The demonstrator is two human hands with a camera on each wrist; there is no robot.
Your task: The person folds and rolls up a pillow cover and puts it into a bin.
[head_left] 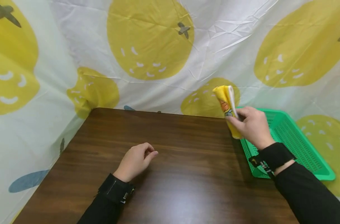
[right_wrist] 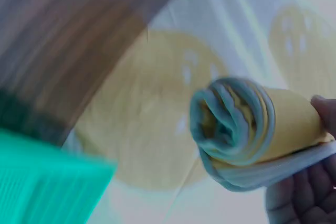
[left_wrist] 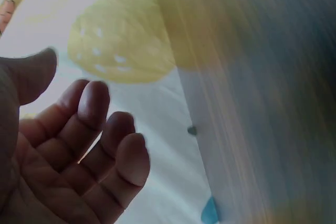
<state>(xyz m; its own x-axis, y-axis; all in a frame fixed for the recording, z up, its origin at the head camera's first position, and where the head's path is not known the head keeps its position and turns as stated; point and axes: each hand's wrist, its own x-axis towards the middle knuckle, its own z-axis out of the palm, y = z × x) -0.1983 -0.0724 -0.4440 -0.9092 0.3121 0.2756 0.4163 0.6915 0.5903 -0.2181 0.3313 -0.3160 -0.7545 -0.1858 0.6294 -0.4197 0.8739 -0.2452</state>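
A yellow towel (head_left: 224, 99) with a printed picture and white edges is held up by my right hand (head_left: 252, 126), thumb on one side and fingers on the other. In the right wrist view the towel (right_wrist: 294, 116) shows as a roll, its spiral end facing the camera. That hand is over the near-left rim of a green plastic basket (head_left: 296, 140). My left hand (head_left: 136, 158) hovers over the left-middle of the table with nothing in it. Its fingers (left_wrist: 131, 161) hang loosely curled in the left wrist view, the thumb apart from them.
The dark brown wooden table (head_left: 181, 146) ends at a white cloth (head_left: 214, 37) printed with large yellow fruit, which hangs behind it and along the left side. The basket stands at the table's right side, close to the cloth.
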